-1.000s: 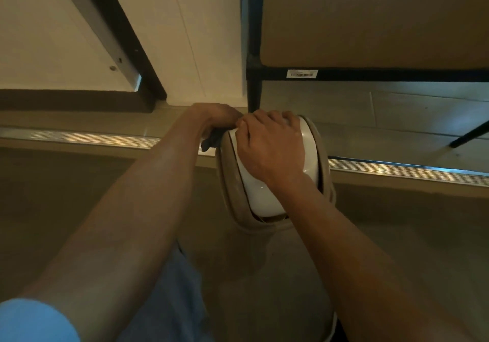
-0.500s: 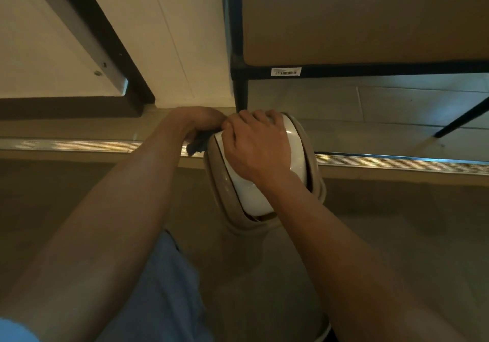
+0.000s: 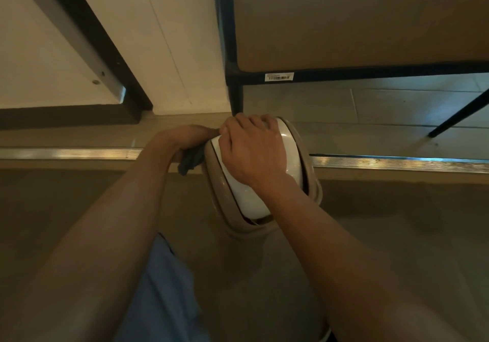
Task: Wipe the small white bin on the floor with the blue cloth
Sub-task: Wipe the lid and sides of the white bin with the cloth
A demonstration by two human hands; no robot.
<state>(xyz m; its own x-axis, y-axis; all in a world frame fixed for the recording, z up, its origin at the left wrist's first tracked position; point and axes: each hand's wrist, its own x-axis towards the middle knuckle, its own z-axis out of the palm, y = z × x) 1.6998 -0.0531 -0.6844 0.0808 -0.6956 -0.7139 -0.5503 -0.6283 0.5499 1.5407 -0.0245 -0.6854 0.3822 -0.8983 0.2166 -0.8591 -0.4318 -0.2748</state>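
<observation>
The small bin point(image 3: 248, 270) stands on the floor in front of me, beige-bodied with a white swing lid point(image 3: 251, 199). My right hand point(image 3: 254, 151) lies flat on top of that lid, fingers curled over its far edge. My left hand point(image 3: 185, 136) is closed on the dark blue cloth point(image 3: 191, 159), pressed against the bin's upper left rim. Most of the cloth is hidden under the hand; a bunched end hangs below it.
A metal threshold strip point(image 3: 397, 163) crosses the floor behind the bin. A black-framed table point(image 3: 344, 24) stands beyond it, one leg point(image 3: 235, 98) just behind the bin. A dark door frame point(image 3: 87, 37) slants at the left. My blue-clad knee point(image 3: 164, 288) is beside the bin.
The view shifted slightly. My left hand with the cloth has slid a little down along the bin's left rim; the right hand stays on the lid.
</observation>
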